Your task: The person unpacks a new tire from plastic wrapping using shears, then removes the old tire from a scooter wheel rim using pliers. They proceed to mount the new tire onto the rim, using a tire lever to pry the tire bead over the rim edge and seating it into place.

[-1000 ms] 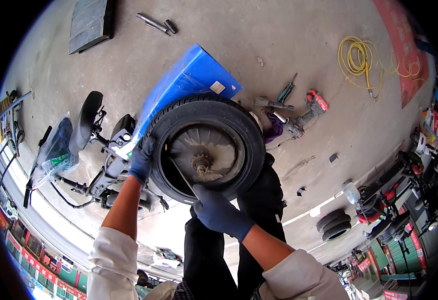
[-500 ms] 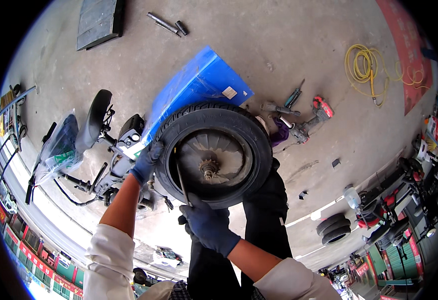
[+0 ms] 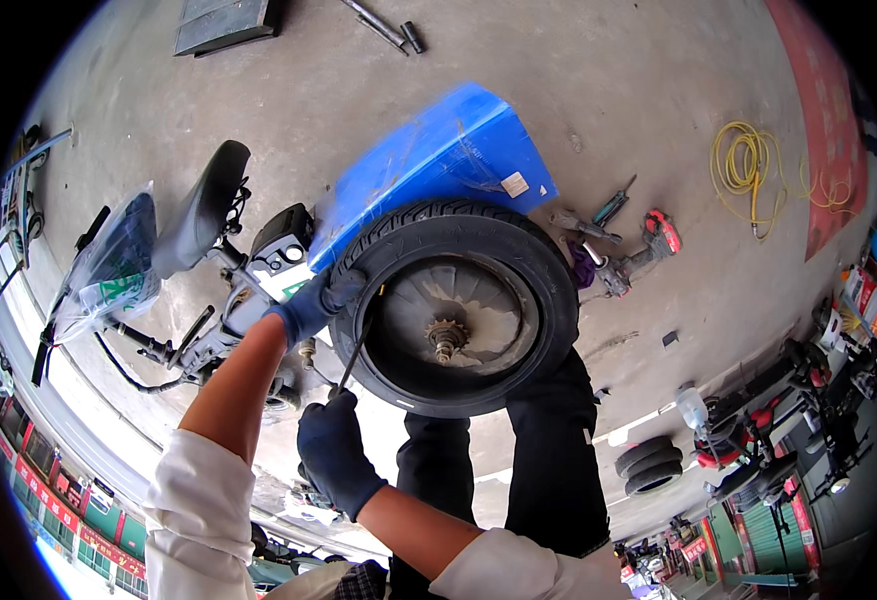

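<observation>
A: So what's going on with the hands?

B: One wheel [image 3: 455,308] propped on the person's legs, in front of one blue box [image 3: 438,165]. Left hand [image 3: 313,305] curls tight on the tyre's left edge. Right hand [image 3: 335,450] is fisted round one thin metal lever [image 3: 356,350] poking into the rim.

A: Anything else around?

B: One yellow hose coil [image 3: 748,165], three stacked tyres [image 3: 650,465].

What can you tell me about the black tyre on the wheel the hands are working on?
The black rubber tyre with grooved tread sits on a grey metal wheel with a small rusty sprocket at its hub. It faces the camera, propped against the person's dark trousers. The gloved left hand grips its left edge; the gloved right hand holds a thin metal lever at the rim.
</observation>
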### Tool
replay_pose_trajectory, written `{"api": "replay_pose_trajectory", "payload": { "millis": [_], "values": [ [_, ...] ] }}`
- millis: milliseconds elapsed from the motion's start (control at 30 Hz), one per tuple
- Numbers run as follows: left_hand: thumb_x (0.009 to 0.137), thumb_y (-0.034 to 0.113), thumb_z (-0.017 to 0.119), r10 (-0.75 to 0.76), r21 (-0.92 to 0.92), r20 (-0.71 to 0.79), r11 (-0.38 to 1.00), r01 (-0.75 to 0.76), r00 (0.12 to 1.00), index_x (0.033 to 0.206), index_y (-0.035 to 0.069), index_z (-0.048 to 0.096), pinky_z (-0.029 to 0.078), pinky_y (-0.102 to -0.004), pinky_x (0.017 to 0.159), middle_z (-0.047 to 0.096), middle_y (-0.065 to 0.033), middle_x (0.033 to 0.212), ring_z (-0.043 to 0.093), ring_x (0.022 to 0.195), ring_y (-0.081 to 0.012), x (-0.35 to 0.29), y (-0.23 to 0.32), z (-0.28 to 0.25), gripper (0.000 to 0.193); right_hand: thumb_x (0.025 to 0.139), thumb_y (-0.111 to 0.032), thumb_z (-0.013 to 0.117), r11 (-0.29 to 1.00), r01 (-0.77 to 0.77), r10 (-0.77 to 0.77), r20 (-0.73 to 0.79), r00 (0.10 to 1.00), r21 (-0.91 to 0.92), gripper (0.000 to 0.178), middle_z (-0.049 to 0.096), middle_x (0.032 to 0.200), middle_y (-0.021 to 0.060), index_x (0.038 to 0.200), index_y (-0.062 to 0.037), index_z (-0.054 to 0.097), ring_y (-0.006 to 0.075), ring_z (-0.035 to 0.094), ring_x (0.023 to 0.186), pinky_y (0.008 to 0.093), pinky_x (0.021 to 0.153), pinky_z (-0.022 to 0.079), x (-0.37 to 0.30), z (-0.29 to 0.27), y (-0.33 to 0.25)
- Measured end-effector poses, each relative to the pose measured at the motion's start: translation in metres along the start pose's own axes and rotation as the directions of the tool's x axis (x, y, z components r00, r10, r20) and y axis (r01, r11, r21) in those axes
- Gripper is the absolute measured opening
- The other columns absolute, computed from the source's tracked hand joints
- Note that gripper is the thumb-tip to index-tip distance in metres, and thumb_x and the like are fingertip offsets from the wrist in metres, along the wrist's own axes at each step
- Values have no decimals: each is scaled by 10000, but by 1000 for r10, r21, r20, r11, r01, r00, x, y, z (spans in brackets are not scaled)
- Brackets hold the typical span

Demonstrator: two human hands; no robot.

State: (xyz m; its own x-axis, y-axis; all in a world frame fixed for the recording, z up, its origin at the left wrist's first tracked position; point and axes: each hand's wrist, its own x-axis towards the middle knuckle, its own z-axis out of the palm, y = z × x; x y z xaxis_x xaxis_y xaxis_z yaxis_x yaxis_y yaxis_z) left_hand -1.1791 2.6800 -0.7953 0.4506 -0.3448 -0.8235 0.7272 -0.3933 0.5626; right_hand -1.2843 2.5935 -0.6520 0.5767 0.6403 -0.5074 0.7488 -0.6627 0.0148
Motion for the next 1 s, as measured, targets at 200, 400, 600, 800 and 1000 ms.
{"api": "replay_pose_trajectory", "payload": {
  "millis": [200,400,600,800,1000],
  "values": [
    [913,517,572,-68,9,64,998,67,996,1213,50,571,403,-310,966,598,-83,1139,523,1079,-177,8,-3,-3,555,749,-340,633,913,-145,170,-33,985,381,331,444,462,33,550,-145,453,185,472,416,332,407,362,19,1,-26],
    [906,653,451,-73,252,154,967,33,985,1351,17,451,393,-336,996,569,-161,1220,507,1127,-248,6,5,-17,776,859,-224,613,-344,-603,556,674,486,719,262,488,535,50,631,-120,538,158,511,528,300,524,424,59,-20,-66],
    [905,710,332,-174,471,170,879,75,970,1337,-12,453,409,-360,979,584,-243,1182,548,1096,-326,0,18,-29,850,879,-212,619,818,-360,238,305,922,448,240,511,547,21,661,-115,606,117,481,511,299,528,431,65,-19,-82],
    [902,718,304,-296,556,209,820,136,932,1266,-6,518,448,-403,906,633,-263,1060,607,1015,-358,7,33,-27,838,870,-113,570,370,-579,287,504,815,726,69,510,601,44,820,-67,558,149,512,555,316,538,443,77,-23,-75],
    [926,672,336,-315,626,224,772,111,922,1256,-6,536,439,-384,919,628,-246,1106,587,1045,-357,17,19,-27,780,856,-40,536,-679,-475,259,789,558,559,98,478,626,45,936,-50,480,157,514,572,316,526,453,87,-1,-81]
  ]
}}
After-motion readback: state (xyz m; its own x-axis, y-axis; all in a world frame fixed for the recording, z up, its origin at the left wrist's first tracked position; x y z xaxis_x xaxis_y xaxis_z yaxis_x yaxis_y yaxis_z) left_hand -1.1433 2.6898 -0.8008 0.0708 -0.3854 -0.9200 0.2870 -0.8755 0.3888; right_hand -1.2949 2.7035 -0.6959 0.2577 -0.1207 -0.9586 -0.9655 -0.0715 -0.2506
